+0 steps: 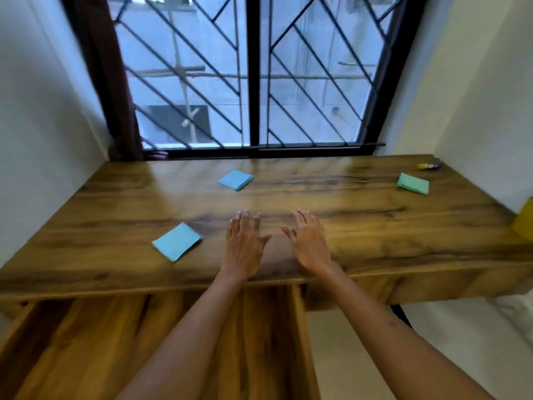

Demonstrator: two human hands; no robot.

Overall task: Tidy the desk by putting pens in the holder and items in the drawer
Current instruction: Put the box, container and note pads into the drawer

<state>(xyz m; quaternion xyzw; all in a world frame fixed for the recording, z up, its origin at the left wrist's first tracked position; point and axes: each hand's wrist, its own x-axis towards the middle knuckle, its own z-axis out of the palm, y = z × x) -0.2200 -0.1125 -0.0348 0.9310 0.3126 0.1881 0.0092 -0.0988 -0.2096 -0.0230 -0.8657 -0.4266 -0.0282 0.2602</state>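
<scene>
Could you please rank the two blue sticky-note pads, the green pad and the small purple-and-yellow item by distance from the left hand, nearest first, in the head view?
From the left hand:
1. Near blue sticky-note pad, just to its left.
2. Far blue sticky-note pad, ahead, toward the window.
3. Green pad, far right.
4. Purple-and-yellow item, back right corner, just beyond the green pad.

left hand (pixel 243 243) | right hand (pixel 310 242) | bare forearms (no sleeves, no jewellery)
</scene>
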